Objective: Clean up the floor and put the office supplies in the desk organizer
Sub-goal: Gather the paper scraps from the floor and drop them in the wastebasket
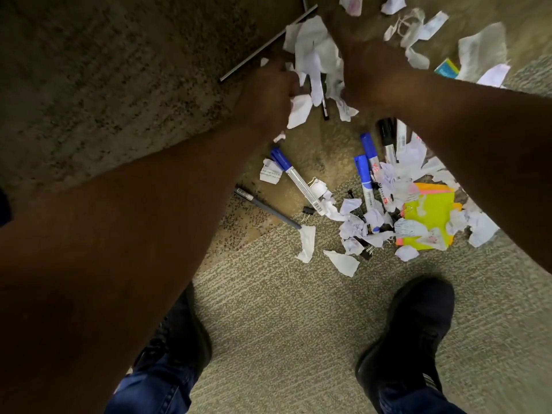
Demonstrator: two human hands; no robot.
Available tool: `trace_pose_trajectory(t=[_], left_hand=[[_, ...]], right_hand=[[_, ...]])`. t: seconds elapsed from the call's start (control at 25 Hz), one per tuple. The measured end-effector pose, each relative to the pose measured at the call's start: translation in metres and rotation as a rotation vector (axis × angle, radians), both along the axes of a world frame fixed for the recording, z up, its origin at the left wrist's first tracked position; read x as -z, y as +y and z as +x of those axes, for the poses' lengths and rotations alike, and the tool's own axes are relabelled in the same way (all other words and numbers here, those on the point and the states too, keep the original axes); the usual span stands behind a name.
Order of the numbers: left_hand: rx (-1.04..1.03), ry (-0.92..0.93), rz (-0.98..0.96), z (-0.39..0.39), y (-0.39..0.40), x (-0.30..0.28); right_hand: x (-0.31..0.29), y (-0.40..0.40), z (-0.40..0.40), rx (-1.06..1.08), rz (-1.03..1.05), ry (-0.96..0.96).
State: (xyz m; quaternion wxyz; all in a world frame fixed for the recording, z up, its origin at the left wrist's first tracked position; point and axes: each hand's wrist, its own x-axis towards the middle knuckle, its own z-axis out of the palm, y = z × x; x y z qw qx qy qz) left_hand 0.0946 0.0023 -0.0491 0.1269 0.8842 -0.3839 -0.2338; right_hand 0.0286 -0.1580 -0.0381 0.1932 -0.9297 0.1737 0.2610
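Both hands are above the carpet holding a bunch of torn white paper scraps (316,55) between them. My left hand (268,91) grips scraps at the bunch's left side. My right hand (361,61) grips the bunch from the right, its fingers mostly hidden behind the paper. A thin black pen (324,107) pokes out below the bunch. On the floor underneath lie blue-capped markers (368,150), a black-capped marker (388,138), a grey pen (268,207), binder clips (307,211), yellow and orange sticky notes (430,210) and more crumpled paper (352,227).
A thin metal bar (268,43) lies on the carpet at the top. More paper scraps (481,46) and a blue-green notepad (447,68) lie at the upper right. My two black shoes (415,330) stand at the bottom on the carpet.
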Motion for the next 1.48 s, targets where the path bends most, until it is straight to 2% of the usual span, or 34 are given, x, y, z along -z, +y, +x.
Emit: trace_pose_trajectory(t=[0.08, 0.2, 0.4, 0.52, 0.64, 0.76, 1.04, 1.28, 1.48], left_hand=[[-0.147, 0.082, -0.039, -0.003, 0.004, 0.002], [-0.353, 0.126, -0.094, -0.007, 0.014, 0.0], [-0.624, 0.3, -0.164, -0.017, 0.043, -0.021], [-0.836, 0.513, -0.192, -0.021, 0.06, -0.038], [-0.962, 0.695, -0.241, -0.028, 0.072, -0.063], [-1.068, 0.769, -0.269, -0.034, 0.083, -0.099], [-1.201, 0.774, -0.442, -0.025, 0.14, -0.2], [-1.293, 0.608, -0.587, -0.004, 0.226, -0.283], [-1.421, 0.406, -0.663, 0.002, 0.31, -0.328]], right_hand=[[0.003, 0.0, 0.007, -0.038, -0.031, 0.009], [0.01, 0.005, 0.003, -0.052, -0.059, -0.132], [0.009, 0.007, -0.023, 0.054, -0.055, -0.135], [-0.009, 0.009, -0.046, 0.372, 0.092, -0.153], [-0.035, 0.018, -0.064, 0.711, 0.345, -0.123], [-0.07, 0.036, -0.069, 0.821, 0.419, -0.185], [-0.17, 0.109, -0.045, 0.88, 0.601, -0.221], [-0.254, 0.204, 0.003, 0.715, 0.726, -0.283], [-0.291, 0.293, 0.037, 0.517, 0.76, -0.258]])
